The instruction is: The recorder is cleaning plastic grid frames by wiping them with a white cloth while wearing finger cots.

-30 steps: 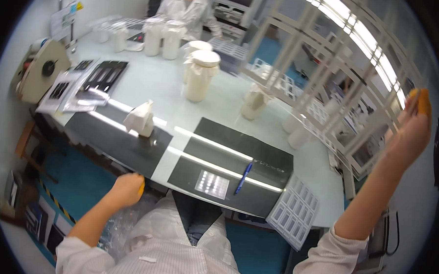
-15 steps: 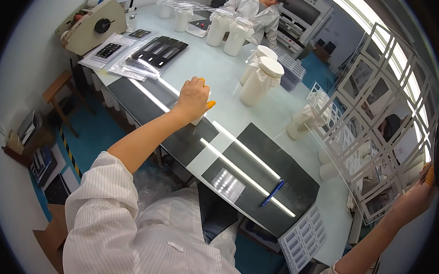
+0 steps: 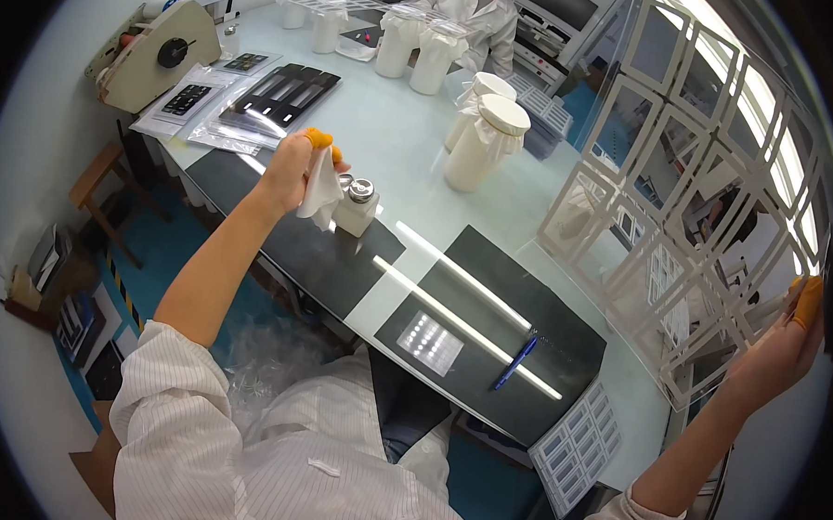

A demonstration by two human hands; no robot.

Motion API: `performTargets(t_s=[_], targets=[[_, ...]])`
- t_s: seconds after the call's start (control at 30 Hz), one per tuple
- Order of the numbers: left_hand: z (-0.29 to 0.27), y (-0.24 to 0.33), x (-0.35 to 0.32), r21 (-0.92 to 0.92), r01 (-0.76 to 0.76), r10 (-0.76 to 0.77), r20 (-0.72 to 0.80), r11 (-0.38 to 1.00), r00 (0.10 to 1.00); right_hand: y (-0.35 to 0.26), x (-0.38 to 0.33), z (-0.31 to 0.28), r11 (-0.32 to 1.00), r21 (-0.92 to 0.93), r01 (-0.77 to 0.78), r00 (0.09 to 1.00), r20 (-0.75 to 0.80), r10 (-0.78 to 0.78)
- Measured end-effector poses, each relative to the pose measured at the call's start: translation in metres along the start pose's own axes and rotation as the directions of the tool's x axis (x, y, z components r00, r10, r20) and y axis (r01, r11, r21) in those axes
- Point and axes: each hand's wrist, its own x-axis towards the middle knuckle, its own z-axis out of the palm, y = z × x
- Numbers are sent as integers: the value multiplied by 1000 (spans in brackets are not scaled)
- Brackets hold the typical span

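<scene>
My left hand (image 3: 295, 169), with orange finger cots, pinches a crumpled white wipe (image 3: 322, 189) above the near left of the table. Just right of the wipe stands a small white dispenser bottle (image 3: 355, 209) with a metal top. Far to the right, my right hand (image 3: 785, 336), also in orange finger cots, grips the edge of a large clear sheet (image 3: 658, 154) with rows of pale rectangular frames. The sheet is held up tilted, and things behind it show through. Part of the right hand's fingers is lost at the dark rim.
A blue pen (image 3: 515, 363) and a small clear patterned piece (image 3: 430, 342) lie on a black mat (image 3: 489, 291). Cloth-covered white jars (image 3: 481, 156) stand beyond. Black panels (image 3: 284, 96) lie near a beige roll machine (image 3: 160, 55). A co-worker (image 3: 469, 21) stands across the table.
My left hand has come up off the bottle and moved left, and the wipe now shows in it. The sheet in my right hand has swung left and toward upright.
</scene>
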Motion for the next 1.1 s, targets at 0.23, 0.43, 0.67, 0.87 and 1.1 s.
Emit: performTargets(t_s=[0.23, 0.43, 0.67, 0.87, 1.1], targets=[[22, -37, -25, 837, -493, 272, 544, -235, 794, -28, 9, 14, 967, -254, -18, 1000, 0, 18], [15, -55, -35, 766, -511, 183, 608, -390, 772, -46, 28, 15, 989, 115, -94, 993, -62, 102], [28, -38, -38, 701, -536, 83, 640, -470, 764, -88, 39, 18, 934, 341, -108, 963, -199, 184], [132, -9, -104, 477, -855, 444, 823, -203, 354, -105, 39, 21, 917, 381, -116, 970, -157, 188], [246, 36, -189, 101, -978, 678, 733, -184, -52, -132, 32, 28, 898, 427, -104, 980, -108, 165]])
